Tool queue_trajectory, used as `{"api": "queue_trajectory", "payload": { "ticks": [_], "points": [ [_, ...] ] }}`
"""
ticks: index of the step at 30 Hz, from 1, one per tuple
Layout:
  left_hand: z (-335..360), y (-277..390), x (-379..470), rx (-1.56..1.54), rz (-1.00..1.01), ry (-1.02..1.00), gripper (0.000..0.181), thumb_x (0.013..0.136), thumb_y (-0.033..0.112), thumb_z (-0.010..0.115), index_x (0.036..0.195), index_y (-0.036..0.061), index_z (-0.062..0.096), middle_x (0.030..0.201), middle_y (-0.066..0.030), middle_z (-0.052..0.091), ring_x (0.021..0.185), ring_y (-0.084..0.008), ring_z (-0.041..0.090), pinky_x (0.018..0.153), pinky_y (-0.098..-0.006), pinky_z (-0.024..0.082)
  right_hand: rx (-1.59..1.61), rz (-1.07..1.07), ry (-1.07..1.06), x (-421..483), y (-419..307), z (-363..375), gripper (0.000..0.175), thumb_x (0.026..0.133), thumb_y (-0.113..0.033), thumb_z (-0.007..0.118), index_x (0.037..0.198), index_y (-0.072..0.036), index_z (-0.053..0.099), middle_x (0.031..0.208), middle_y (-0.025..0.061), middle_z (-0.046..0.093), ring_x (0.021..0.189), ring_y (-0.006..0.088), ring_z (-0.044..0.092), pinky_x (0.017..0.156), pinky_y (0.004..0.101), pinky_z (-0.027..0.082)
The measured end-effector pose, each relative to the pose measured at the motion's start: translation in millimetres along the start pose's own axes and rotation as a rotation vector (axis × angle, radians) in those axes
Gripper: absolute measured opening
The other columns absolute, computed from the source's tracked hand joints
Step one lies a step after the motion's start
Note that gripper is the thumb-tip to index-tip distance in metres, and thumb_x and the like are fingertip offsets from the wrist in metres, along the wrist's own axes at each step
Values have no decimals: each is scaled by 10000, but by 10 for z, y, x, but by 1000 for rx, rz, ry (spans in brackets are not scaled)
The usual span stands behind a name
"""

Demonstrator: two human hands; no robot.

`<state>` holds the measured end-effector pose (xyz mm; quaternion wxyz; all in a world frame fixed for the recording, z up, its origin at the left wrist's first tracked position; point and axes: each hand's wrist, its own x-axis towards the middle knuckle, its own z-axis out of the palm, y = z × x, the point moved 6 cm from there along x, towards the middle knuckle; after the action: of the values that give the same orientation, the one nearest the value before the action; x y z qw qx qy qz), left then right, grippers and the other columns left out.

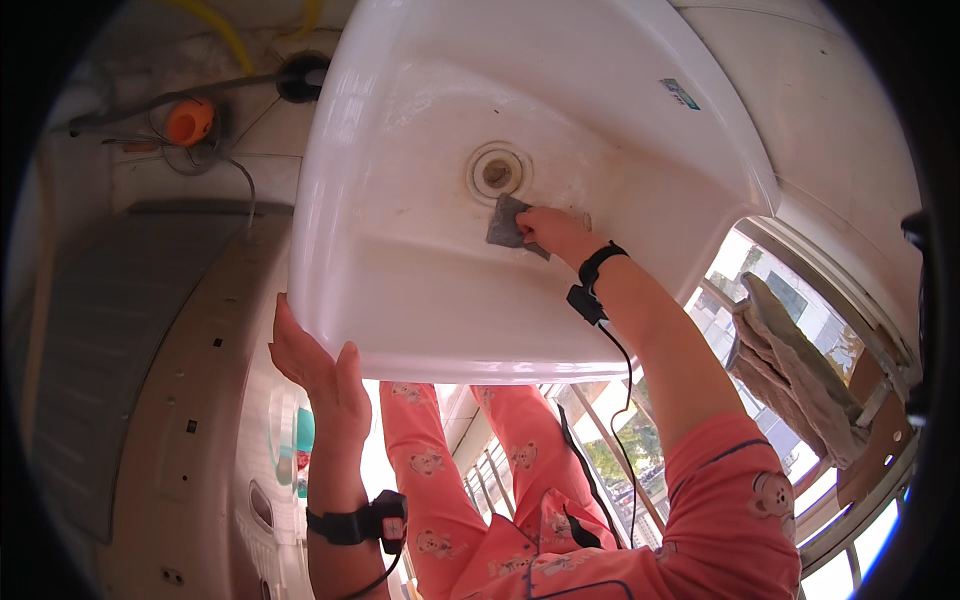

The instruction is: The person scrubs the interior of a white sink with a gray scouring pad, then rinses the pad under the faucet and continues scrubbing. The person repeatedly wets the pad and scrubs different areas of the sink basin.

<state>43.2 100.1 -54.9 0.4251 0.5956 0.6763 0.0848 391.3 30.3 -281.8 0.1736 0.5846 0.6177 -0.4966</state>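
Note:
A grey scouring pad (507, 222) is pinched in the fingers of my right hand (553, 231) and lies against the inside of a white ceramic sink (442, 300), just below the round drain (498, 173). Brownish stains show around the drain. My left hand (319, 360) rests against the sink's near left corner, with the thumb apart from the fingers and part of the hand hidden by the rim. Each wrist wears a black strap with a small device and a cable.
Left of the sink stand an orange fitting (190, 122) with a thin hose and a metal-coloured appliance (161, 405). Grey-brown cloths (795, 375) hang over a rail at the window on the right. A yellow hose (217, 30) lies at the top left.

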Motion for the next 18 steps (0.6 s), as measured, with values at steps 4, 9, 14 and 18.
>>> {"api": "queue_trajectory", "payload": {
  "ticks": [4,9,14,18],
  "points": [
    [10,2,4,-19,-10,4,722,866,337,409,1409,-40,117,1395,-251,234,1245,-376,188,1055,-510,104,251,-317,130,573,-1017,205,113,787,-109,639,814,-61,540,841,100,588,828,291,592,703,389,455],
    [27,7,8,-41,5,-16,713,864,317,411,1406,-43,119,1397,-250,231,1233,-384,198,1051,-514,109,303,-206,76,369,-878,205,122,841,-138,620,878,-75,522,895,126,591,863,325,567,711,414,451],
    [13,-9,5,-36,27,-4,708,868,313,408,1407,-43,117,1399,-247,231,1239,-385,203,1054,-514,100,-26,272,-103,-295,395,36,132,841,-129,620,887,-40,534,888,176,612,852,373,580,691,460,457],
    [10,-7,3,-29,37,-18,709,869,315,406,1407,-42,115,1399,-246,232,1255,-382,193,1056,-519,94,91,56,-88,377,-407,123,204,820,-179,651,950,-45,568,894,171,631,852,378,590,699,464,467]
  ]
}}
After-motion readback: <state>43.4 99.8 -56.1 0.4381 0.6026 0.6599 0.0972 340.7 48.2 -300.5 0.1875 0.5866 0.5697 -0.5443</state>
